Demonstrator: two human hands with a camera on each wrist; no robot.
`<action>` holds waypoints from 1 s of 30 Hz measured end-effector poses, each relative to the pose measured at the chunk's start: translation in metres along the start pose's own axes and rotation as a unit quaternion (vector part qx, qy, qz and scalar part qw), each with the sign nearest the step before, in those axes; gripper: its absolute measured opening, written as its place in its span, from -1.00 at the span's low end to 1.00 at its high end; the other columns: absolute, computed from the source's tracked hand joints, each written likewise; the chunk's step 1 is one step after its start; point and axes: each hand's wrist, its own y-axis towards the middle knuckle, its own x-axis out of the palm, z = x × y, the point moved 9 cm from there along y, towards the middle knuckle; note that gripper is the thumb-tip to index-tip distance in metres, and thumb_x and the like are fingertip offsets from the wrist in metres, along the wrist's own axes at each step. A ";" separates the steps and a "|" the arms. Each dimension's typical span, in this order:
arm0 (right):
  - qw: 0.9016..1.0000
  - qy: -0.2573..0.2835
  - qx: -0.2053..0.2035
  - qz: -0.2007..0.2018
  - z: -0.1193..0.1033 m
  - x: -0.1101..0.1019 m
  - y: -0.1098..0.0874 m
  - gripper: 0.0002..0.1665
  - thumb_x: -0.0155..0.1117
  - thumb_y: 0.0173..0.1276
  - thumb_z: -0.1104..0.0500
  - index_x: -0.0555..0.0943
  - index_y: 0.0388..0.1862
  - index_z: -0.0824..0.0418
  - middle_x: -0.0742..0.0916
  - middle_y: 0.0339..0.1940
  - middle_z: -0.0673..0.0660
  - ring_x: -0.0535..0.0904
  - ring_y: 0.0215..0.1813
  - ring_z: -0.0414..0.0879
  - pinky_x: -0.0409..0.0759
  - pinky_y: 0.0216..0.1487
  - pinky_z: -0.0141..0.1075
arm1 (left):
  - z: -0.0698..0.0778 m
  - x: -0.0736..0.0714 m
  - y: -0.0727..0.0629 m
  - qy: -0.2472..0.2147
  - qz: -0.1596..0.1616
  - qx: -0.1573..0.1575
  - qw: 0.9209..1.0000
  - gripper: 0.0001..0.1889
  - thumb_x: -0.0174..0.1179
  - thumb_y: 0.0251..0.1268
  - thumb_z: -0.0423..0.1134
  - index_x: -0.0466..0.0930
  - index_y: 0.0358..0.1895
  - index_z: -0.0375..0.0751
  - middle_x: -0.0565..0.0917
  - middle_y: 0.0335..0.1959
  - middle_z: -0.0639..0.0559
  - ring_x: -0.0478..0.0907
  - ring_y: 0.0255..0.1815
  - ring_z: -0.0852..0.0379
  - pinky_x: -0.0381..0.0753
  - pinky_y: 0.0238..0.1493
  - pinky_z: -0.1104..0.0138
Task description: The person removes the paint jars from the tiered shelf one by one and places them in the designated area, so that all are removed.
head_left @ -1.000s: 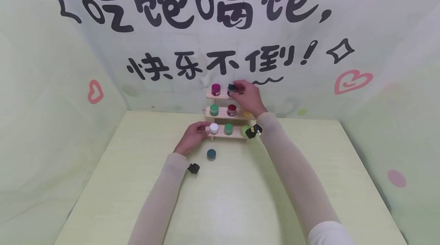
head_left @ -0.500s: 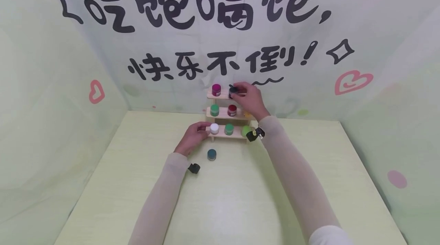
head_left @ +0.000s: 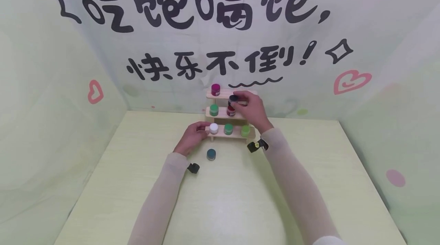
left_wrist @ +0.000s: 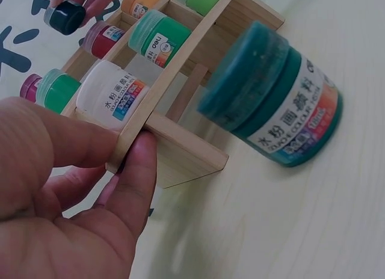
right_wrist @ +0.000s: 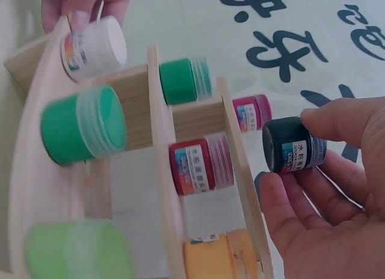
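Note:
A three-tier wooden rack (left_wrist: pixel 189 148) stands against the back wall, carrying several gouache paint jars. My left hand (head_left: pixel 192 138) pinches the left end of its bottom tier between thumb and fingers, beside a white jar (left_wrist: pixel 111 92). Thumb and fingertips of my right hand (head_left: pixel 255 111) grip a dark paint jar (right_wrist: pixel 289 145), its lid almost black. In the head view that jar appears just above the dark red jar (right_wrist: pixel 201 165) of the middle tier, apart from the top board. On the table before the rack, near my left wrist, is a teal jar (left_wrist: pixel 271 92).
A magenta jar (head_left: pixel 215 89) sits at the left of the top tier. The middle tier also bears a green jar (head_left: pixel 214 110) and an orange one (right_wrist: pixel 219 255). Another green jar (right_wrist: pixel 83 125) and a light green one (right_wrist: pixel 78 250) share the bottom tier. Behind hangs a printed cloth (head_left: pixel 165 96).
My right hand has lifted the dark jar off the top tier and drawn it forward and down, nearer to me. The left hand keeps its grip on the rack.

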 end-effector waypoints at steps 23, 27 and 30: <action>0.997 0.026 -0.050 -0.058 0.019 0.025 -0.066 -0.47 0.44 0.28 0.27 0.64 0.25 0.15 0.67 0.12 0.07 0.64 0.14 0.03 0.73 0.14 -0.19 | 0.000 0.001 0.004 0.012 -0.005 0.006 1.000 -0.61 0.24 0.38 -0.27 0.59 0.24 0.11 0.56 0.18 -0.01 0.52 0.20 0.00 0.61 0.24 0.19; 0.996 0.034 -0.039 -0.072 0.027 0.030 -0.076 -0.50 0.45 0.26 0.27 0.65 0.20 0.17 0.66 0.09 0.08 0.64 0.14 0.05 0.74 0.09 -0.25 | -0.002 0.001 0.004 0.012 -0.006 0.005 1.000 -0.61 0.25 0.38 -0.27 0.59 0.23 0.11 0.56 0.16 -0.01 0.54 0.20 0.00 0.62 0.24 0.18; 0.996 0.035 -0.034 -0.079 0.033 0.034 -0.083 -0.51 0.44 0.27 0.26 0.65 0.20 0.20 0.66 0.10 0.08 0.66 0.13 0.06 0.75 0.06 -0.30 | -0.003 -0.001 0.004 0.014 -0.004 0.003 1.000 -0.62 0.25 0.38 -0.26 0.60 0.22 0.13 0.57 0.15 0.01 0.55 0.20 0.00 0.62 0.25 0.17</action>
